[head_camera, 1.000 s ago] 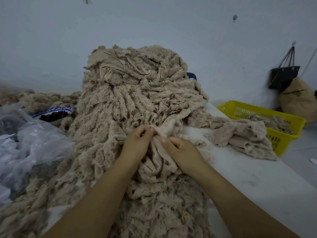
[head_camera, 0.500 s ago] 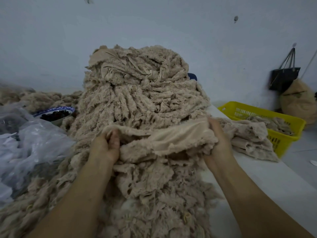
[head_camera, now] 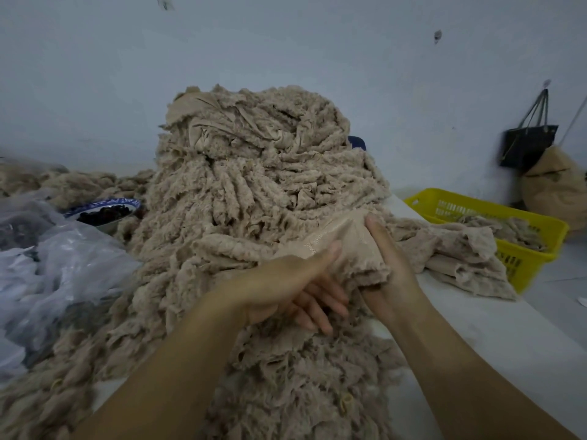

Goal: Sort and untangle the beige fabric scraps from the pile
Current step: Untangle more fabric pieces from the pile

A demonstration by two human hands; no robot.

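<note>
— Looking for the scrap (head_camera: 346, 249)?
— Held low against the front of the pile (head_camera: 254, 185), stretched smooth between both hands.
— Gripped how?
— By the left hand (head_camera: 286, 287) with the thumb pressed on top and the fingers (head_camera: 320, 306) spread straight beneath the frayed lower edge. By the right hand (head_camera: 394, 262) along the scrap's right edge, thumb on the cloth, fingers tucked behind (hidden, so cannot say how far curled).
— And right of the pile?
— A loose stack (head_camera: 460, 252) of flattened scraps, touching the pile's foot. Just beyond that, a yellow basket (head_camera: 524, 223) holding more scraps.
— Room to move there?
— Bare white table (head_camera: 508, 344) right of the pile and in front of the stack, open down to the near edge.
— Left of the pile?
— Crowded. A clear plastic bag (head_camera: 63, 265) pressed against the pile's ragged skirt, a blue-rimmed bowl (head_camera: 104, 211) of something dark behind it, more beige fluff along the wall (head_camera: 286, 42).
— Behind?
— That pale wall, close behind the pile. Far off to the right, a black bag (head_camera: 527, 144) hanging above a brown sack (head_camera: 556, 185).
</note>
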